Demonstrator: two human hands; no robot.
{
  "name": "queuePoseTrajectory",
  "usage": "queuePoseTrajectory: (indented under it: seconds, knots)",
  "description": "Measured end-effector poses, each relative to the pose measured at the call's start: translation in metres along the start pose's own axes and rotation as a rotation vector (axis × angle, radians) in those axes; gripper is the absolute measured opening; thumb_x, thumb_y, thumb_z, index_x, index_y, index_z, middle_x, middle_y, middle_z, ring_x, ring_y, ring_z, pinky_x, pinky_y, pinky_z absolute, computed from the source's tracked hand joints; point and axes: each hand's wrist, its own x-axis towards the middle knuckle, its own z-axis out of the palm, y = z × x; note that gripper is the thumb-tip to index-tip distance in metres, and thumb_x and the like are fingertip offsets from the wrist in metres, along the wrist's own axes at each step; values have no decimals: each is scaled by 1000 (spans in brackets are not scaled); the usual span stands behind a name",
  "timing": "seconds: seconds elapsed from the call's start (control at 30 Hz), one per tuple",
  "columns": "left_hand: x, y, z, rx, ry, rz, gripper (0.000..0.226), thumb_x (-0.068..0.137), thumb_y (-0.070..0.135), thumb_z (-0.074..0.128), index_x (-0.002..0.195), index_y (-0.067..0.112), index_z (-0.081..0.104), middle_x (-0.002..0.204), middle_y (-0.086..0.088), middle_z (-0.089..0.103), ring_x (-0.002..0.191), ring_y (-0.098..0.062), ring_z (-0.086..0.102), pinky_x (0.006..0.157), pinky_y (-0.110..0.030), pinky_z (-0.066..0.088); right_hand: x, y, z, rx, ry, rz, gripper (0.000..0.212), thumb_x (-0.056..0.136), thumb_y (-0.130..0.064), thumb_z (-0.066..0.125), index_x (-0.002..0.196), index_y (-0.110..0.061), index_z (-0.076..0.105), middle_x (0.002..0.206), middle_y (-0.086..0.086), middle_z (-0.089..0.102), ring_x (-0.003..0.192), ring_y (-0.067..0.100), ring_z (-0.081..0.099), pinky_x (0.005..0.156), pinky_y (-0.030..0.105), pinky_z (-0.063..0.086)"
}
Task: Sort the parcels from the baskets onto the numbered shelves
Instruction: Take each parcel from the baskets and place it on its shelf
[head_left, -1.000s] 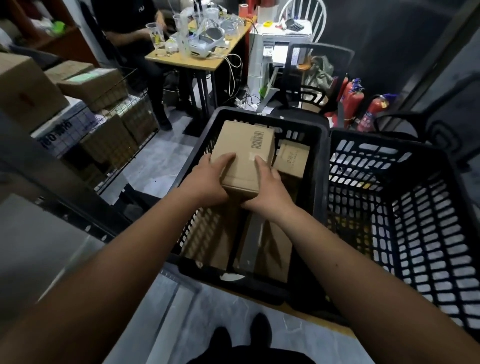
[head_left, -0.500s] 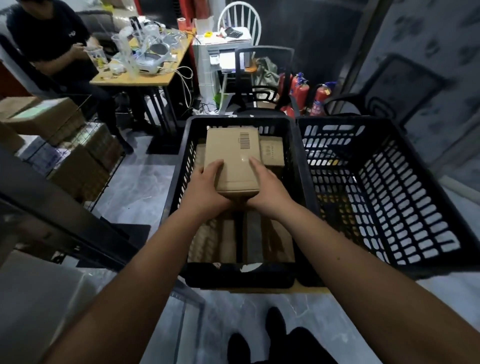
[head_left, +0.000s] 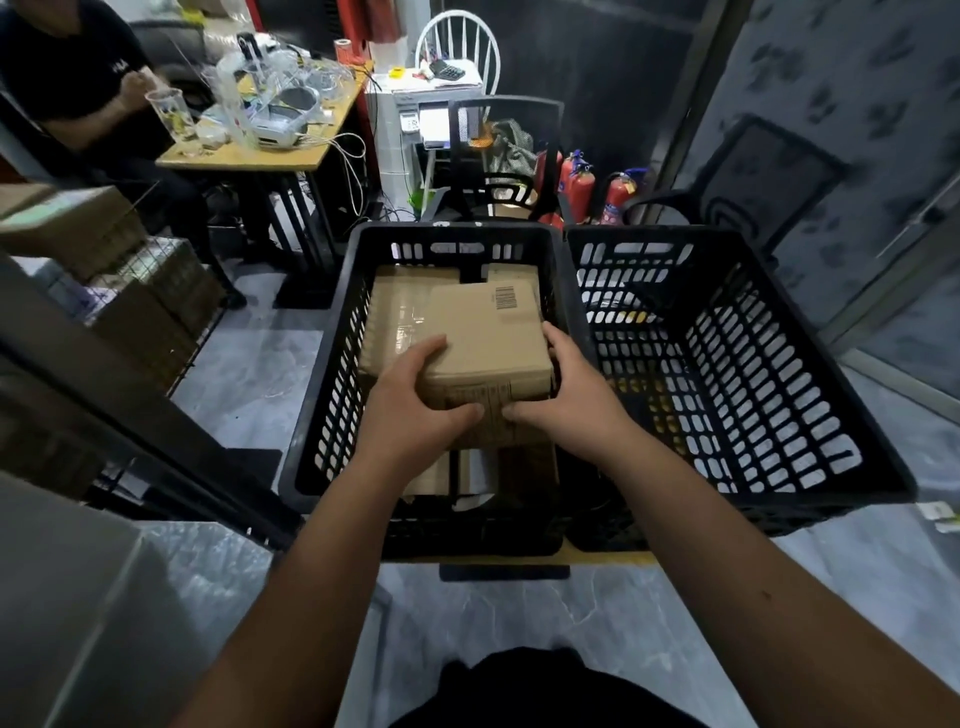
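A brown cardboard parcel (head_left: 488, 332) with a barcode label sits above the left black basket (head_left: 317, 415). My left hand (head_left: 415, 400) grips its near left corner and my right hand (head_left: 566, 389) grips its near right side, thumbs on the front face. More cardboard parcels (head_left: 395, 312) lie under and behind it inside that basket. The right black basket (head_left: 779, 395) stands beside it, its floor mostly bare. A dark shelf frame (head_left: 119, 405) slants across the left.
Boxes fill a wire rack (head_left: 156, 291) at the left. A person sits at a cluttered wooden table (head_left: 270, 150) at the back left. A black chair (head_left: 498, 156), a white chair and red fire extinguishers (head_left: 582, 187) stand behind the baskets.
The view has swung so that the baskets sit more centred and closer. Both hands have shifted from the parcel's near edge to its two near corners; the parcel has stayed over the left basket.
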Motion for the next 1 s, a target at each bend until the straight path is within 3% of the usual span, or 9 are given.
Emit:
queuePoseTrajectory:
  seconds: [0.13, 0.27, 0.43, 0.53, 0.6, 0.7, 0.8, 0.9, 1.0]
  knots:
    - [-8, 4, 3, -89, 55, -11, 88, 73, 30, 93, 148, 42, 49, 141, 12, 53, 128, -14, 55, 101, -41, 58, -4, 0, -3, 50, 14, -1, 109, 80, -26, 89, 166, -34, 22, 150, -13, 47, 129, 7, 47, 89, 20, 46]
    - [-9, 20, 2, -166, 127, -22, 94, 76, 30, 92, 154, 39, 41, 136, 12, 56, 123, -9, 58, 91, -32, 59, -2, -10, -8, 124, 11, 32, 99, 83, -33, 87, 163, -30, 30, 137, -16, 53, 122, 7, 53, 94, 25, 49]
    - [-9, 41, 6, -253, 198, -61, 84, 79, 39, 90, 150, 39, 45, 129, 16, 60, 110, -1, 64, 83, -34, 63, 2, -19, -15, 226, 34, 16, 43, 86, -36, 83, 126, -32, 69, 112, -14, 75, 105, 7, 71, 95, 39, 60]
    - [-5, 52, 7, -301, 180, -144, 66, 82, 44, 87, 138, 40, 53, 117, 16, 68, 99, -3, 72, 77, -32, 65, 2, -20, -23, 222, 53, 44, 31, 90, -48, 78, 116, -31, 75, 103, -15, 78, 98, 5, 74, 92, 36, 61]
    - [0, 55, 8, -316, 92, -223, 53, 85, 46, 83, 131, 41, 57, 114, 14, 70, 98, -12, 75, 75, -42, 66, 4, -18, -26, 178, 53, 82, 30, 92, -55, 72, 110, -32, 75, 100, -15, 78, 97, 7, 73, 88, 33, 59]
    - [6, 52, 13, -297, 3, -295, 48, 86, 44, 81, 129, 37, 61, 114, 10, 73, 98, -20, 76, 76, -50, 66, 8, -14, -24, 122, 14, 173, 38, 92, -61, 69, 116, -32, 71, 105, -15, 73, 96, 8, 68, 76, 32, 55]
    - [9, 47, 16, -341, 43, -335, 50, 91, 43, 78, 136, 32, 60, 118, 7, 73, 97, -18, 75, 69, -38, 64, 15, -3, -18, 152, -34, 159, 63, 84, -61, 76, 136, -29, 61, 121, -13, 69, 112, 12, 66, 96, 41, 57]
    - [13, 42, 16, -358, 52, -332, 59, 92, 42, 77, 146, 33, 55, 124, 2, 69, 96, -22, 75, 60, -32, 62, 23, 5, -15, 125, -81, 153, 113, 61, -70, 85, 156, -29, 39, 141, -11, 61, 130, 16, 58, 110, 47, 50]
    - [11, 32, 18, -363, -18, -281, 72, 89, 34, 80, 153, 35, 46, 132, 2, 66, 106, -21, 71, 64, -28, 62, 30, 15, -13, 115, -100, 121, 122, 55, -60, 93, 158, -32, 33, 143, -13, 59, 133, 15, 55, 113, 47, 48]
